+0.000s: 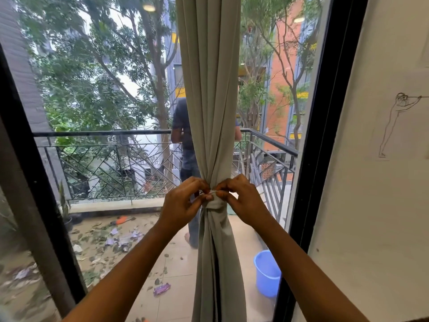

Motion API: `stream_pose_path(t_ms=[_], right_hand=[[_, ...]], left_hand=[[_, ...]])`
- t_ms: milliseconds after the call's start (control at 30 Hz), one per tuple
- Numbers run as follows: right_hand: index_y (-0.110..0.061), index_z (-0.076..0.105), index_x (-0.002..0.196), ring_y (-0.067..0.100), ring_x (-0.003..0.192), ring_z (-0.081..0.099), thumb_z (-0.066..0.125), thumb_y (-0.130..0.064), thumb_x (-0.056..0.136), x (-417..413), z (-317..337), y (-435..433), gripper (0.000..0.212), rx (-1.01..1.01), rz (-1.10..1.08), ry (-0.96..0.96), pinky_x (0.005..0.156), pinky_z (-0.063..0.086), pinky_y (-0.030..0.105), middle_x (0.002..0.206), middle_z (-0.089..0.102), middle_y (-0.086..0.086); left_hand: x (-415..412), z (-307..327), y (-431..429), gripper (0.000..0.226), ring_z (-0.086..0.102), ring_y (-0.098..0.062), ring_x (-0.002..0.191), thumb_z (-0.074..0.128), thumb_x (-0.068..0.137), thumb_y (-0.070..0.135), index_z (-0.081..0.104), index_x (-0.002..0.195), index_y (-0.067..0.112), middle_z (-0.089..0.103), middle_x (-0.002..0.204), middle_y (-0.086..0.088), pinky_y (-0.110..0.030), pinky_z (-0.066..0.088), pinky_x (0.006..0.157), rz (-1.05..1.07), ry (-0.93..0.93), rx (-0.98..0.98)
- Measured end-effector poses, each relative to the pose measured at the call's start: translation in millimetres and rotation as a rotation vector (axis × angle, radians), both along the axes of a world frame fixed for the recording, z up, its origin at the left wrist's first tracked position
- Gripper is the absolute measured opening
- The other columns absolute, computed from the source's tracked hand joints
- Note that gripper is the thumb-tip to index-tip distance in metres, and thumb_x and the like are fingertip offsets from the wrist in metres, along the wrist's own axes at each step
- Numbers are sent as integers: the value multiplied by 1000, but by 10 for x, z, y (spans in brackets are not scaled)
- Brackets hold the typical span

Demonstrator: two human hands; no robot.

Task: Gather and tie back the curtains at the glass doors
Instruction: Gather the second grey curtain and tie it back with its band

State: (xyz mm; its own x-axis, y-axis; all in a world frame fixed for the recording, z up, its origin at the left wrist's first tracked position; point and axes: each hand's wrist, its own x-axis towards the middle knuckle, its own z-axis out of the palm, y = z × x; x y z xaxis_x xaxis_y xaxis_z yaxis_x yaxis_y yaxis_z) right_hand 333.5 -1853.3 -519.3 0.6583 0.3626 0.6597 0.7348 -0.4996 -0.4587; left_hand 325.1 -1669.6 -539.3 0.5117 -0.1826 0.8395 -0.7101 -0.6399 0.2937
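The grey curtain (209,89) hangs straight down the middle, from 12 o'clock to 6 o'clock, in front of the glass door (321,112). It is bunched tight near the middle, where a cloth band (214,204) goes round it. The left hand (184,203) is at 9 o'clock of the band and the right hand (242,201) at 3 o'clock. Both pinch a small pale bit of the band at its top, fingers curled. Outside, a person (183,126) stands behind the curtain by the railing (104,133). A blue bucket (267,273) sits at 5 o'clock.
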Motion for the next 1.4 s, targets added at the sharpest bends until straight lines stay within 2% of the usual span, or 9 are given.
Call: stream_pose_path(t_ms=[133,300,467,567,800,1000,1133,1267,1400], right_hand=[[-8,69,97,13,93,43,60,-17,91,35,110,-41,15,-107,14,58,74,30,7,91,54,1],[-11,70,93,21,104,40,61,-19,90,141,176,-111,13,-248,73,86,89,30,28,98,46,-2],[-17,67,89,13,88,57,68,-14,84,40,-166,46,6,295,-26,-3,74,47,21,91,56,0],[-31,61,78,6,74,61,72,-9,80,-155,-495,83,24,642,-172,101,65,48,15,79,65,-7],[-36,71,70,7,72,65,74,-16,79,-201,-657,321,22,739,-80,465,75,54,35,72,71,-11],[-21,67,94,11,82,65,68,-19,85,-260,-603,556,9,939,-170,524,72,52,18,86,68,-8],[-18,64,99,14,86,64,63,-22,88,-211,-543,680,12,1038,-208,646,69,47,12,94,69,-1],[-18,62,102,7,81,61,61,-25,89,-199,-561,686,14,884,-197,593,63,43,8,93,66,-4],[-27,61,96,9,85,66,62,-24,89,-238,-788,697,8,839,-178,414,74,54,23,90,68,-7]], left_hand=[[18,-24,-20,11,55,14,80,73,79,4,67,88,3,62,90,5,0,39,66,-30,-37,6],[-9,17,-32,17,44,1,47,69,83,24,66,85,7,58,72,21,-7,33,50,-91,-2,-40],[37,67,22,10,44,2,40,71,83,5,61,83,7,58,63,24,-4,30,46,-92,76,-43],[23,67,-2,11,43,1,39,70,83,6,59,82,9,56,60,18,-4,29,44,-113,101,-87],[42,7,-37,9,57,3,54,68,85,8,59,85,8,61,73,11,-6,41,52,-84,133,-166],[54,-31,-67,13,63,-4,72,71,83,15,60,84,10,62,75,11,-20,54,58,-58,153,-257],[41,-34,-73,19,62,-8,66,69,83,24,59,85,8,61,75,8,-18,53,59,-55,166,-262],[24,-24,-4,15,61,-1,62,72,82,16,60,83,6,60,72,12,-8,45,54,-40,136,-224],[-32,-73,-32,14,52,8,53,74,79,8,61,78,2,50,66,24,-1,33,48,-20,66,-156]])
